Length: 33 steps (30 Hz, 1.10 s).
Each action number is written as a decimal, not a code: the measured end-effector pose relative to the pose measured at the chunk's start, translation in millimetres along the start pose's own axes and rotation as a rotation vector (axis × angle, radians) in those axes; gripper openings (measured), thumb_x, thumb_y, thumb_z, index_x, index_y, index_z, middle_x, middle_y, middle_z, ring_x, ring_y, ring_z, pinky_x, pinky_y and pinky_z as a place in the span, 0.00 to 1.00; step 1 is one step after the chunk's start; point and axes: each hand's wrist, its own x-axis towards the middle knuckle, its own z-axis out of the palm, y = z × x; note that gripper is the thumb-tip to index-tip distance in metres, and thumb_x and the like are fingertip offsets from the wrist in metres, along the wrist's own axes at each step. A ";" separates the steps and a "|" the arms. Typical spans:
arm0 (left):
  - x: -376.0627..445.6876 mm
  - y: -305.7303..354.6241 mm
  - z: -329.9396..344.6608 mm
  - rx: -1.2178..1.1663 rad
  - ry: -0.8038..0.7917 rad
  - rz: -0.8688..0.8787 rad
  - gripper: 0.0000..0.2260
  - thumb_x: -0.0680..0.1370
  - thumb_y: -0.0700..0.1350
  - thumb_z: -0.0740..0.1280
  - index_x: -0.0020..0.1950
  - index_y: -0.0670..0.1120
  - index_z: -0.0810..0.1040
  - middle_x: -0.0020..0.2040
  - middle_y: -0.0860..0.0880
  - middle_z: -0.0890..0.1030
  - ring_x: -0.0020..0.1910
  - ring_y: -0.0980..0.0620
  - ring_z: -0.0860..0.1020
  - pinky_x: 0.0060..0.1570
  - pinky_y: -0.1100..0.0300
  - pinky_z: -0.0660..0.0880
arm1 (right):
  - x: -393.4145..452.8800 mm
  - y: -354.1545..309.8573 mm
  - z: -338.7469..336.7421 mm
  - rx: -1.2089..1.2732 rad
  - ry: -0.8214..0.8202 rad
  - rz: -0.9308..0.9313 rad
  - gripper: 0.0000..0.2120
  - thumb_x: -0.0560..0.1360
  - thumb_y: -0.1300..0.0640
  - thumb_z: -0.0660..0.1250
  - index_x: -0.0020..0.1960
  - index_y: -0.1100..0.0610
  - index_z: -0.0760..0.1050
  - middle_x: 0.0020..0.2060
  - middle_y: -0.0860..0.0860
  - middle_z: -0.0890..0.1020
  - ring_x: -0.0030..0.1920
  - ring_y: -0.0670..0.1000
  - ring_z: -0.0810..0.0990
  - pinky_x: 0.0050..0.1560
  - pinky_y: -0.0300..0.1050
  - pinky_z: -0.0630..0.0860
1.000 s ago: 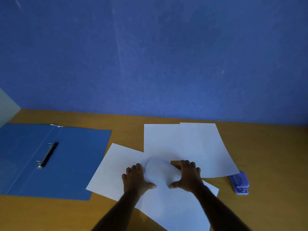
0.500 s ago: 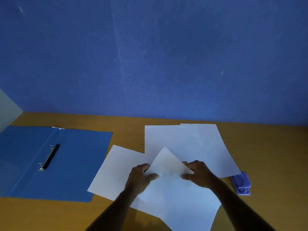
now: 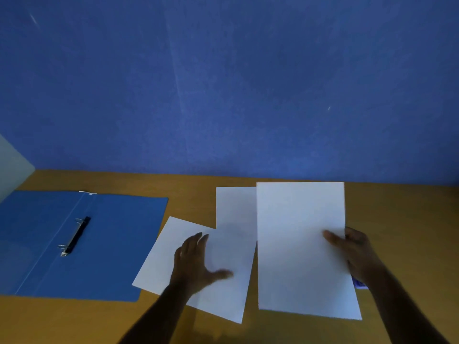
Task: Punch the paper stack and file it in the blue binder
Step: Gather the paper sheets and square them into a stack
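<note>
Three flat rectangular paper sheets (image 3: pixel 298 244)

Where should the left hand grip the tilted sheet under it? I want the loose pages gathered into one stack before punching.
Probably its near right corner, approached from the right: the tilted sheet lies flat on the desk, the left hand is spread open over its middle, and that corner sits clear of the other sheets.

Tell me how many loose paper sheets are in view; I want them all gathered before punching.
3: one held up in the right hand, one tilted sheet under the left hand, one sheet flat behind it. More may hide behind the held sheet.
</note>
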 end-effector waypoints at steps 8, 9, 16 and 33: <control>-20.5 -15.5 54.4 0.206 -0.097 0.055 0.66 0.49 0.87 0.50 0.76 0.45 0.59 0.76 0.40 0.66 0.71 0.34 0.68 0.64 0.28 0.63 | -3.2 8.4 -12.5 0.120 0.140 0.035 0.09 0.75 0.63 0.71 0.53 0.67 0.81 0.49 0.65 0.85 0.47 0.68 0.84 0.49 0.68 0.80; -21.0 -12.6 49.8 0.227 -0.103 0.054 0.67 0.49 0.87 0.49 0.76 0.44 0.58 0.77 0.39 0.63 0.73 0.33 0.66 0.66 0.29 0.61 | -4.0 8.8 -11.0 0.120 0.142 0.035 0.09 0.75 0.63 0.71 0.52 0.67 0.81 0.50 0.65 0.85 0.48 0.68 0.84 0.50 0.70 0.80; -25.2 -16.4 42.5 0.309 -0.066 0.093 0.51 0.61 0.82 0.52 0.69 0.46 0.76 0.71 0.44 0.74 0.68 0.40 0.74 0.62 0.38 0.68 | -8.4 13.2 -2.6 0.113 0.130 0.031 0.06 0.76 0.64 0.69 0.50 0.67 0.81 0.48 0.64 0.85 0.46 0.65 0.84 0.51 0.68 0.79; 1.2 33.0 -122.1 -0.867 -0.374 0.058 0.15 0.72 0.43 0.76 0.58 0.46 0.82 0.53 0.49 0.86 0.52 0.48 0.84 0.50 0.52 0.81 | -11.2 9.3 12.7 0.122 0.298 -0.179 0.05 0.77 0.57 0.68 0.48 0.55 0.83 0.45 0.51 0.87 0.48 0.58 0.83 0.51 0.58 0.78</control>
